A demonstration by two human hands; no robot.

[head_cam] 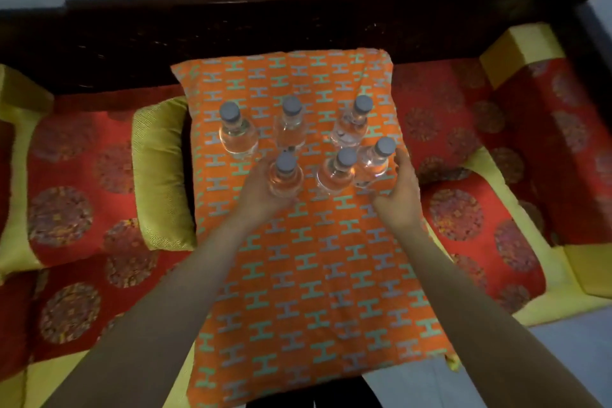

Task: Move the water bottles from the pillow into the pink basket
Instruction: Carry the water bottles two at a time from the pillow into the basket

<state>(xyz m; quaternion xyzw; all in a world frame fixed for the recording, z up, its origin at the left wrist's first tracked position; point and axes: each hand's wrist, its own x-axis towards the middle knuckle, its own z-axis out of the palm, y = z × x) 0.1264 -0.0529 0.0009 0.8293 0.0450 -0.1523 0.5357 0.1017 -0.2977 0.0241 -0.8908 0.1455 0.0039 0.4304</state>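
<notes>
Several clear water bottles with grey caps stand upright on an orange patterned pillow [308, 275]. My left hand [256, 190] grips the near-left bottle [285, 175] around its body. My right hand [402, 190] curls around the near-right bottle [374, 162], which leans against another bottle [337, 172] beside it. Three more bottles stand in a back row: the left one [236, 132], the middle one [291, 126] and the right one [354, 124]. The pink basket is out of view.
The pillow lies on a wooden bench with a dark backrest [265, 26]. Red and gold cushions [82, 175] cover the seat on both sides, with a yellow bolster [162, 172] left of the pillow and a raised cushion [530, 53] at the right end. Pale floor [563, 341] shows at lower right.
</notes>
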